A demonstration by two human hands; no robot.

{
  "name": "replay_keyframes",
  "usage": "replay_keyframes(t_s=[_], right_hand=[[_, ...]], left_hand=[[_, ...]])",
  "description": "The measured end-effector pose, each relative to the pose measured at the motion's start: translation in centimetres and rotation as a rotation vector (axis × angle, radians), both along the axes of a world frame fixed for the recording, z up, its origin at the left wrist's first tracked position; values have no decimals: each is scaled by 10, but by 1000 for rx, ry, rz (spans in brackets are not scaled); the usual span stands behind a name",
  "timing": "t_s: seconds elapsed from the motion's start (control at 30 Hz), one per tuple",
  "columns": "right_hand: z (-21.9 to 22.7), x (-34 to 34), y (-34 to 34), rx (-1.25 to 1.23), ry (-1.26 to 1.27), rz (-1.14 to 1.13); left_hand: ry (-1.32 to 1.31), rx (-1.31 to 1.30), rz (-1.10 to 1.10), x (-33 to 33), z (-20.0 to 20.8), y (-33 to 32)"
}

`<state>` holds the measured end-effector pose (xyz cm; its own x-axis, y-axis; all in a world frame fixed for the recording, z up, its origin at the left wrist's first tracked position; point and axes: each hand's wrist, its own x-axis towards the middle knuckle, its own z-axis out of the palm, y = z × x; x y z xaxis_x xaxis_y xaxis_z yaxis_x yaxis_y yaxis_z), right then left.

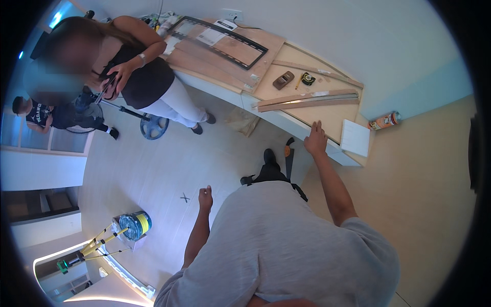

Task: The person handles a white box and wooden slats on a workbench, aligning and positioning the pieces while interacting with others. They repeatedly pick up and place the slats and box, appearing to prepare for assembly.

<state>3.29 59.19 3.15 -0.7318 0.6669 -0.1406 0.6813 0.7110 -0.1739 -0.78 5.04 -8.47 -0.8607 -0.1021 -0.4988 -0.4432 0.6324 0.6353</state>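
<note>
My right hand [316,138] rests with its fingers stretched out at the front edge of the light wood bench [266,92]. Just beyond its fingertips lie a few long wooden strips [307,101]. A wooden hand plane [283,80] and a yellow-black tape measure [307,79] sit farther back on the benchtop. To the right of that hand is a white square slab [355,138] at the bench end. My left hand [205,197] hangs over the floor at my left side, fingers curled closed; whatever it may hold is too small to make out.
A handsaw [289,158] stands by my feet below the bench. An orange-white can [384,121] lies past the slab. A black-framed panel [220,42] covers the bench's far left. One person [138,71] stands left, another sits behind. A bucket [135,225] and yellow-legged tripod [92,248] are lower left.
</note>
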Motion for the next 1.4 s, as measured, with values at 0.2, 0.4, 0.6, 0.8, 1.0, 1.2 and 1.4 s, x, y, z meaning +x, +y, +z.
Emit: replay_keyframes(t_s=[0.2,0.4,0.6,0.8,1.0,1.2,1.4], right_hand=[[-23,-12,-1,112,-173,19],[-16,-25,4,54,-278,48],[6,-34,3,40,-362,63],[-4,-36,11,130,-330,156],[4,-36,12,-8,-335,82],[6,-25,2,39,-210,35],[6,-14,18,1,-75,24]], left_hand=[[110,7,-94,-2,-2,3],[-24,-151,-110,34,-17,-37],[-20,-162,-104,53,-35,-51],[-6,-84,-116,38,-35,-34],[-10,65,-175,25,-56,-39],[-195,256,-97,5,-106,-67],[-75,88,-227,-2,-57,-53]])
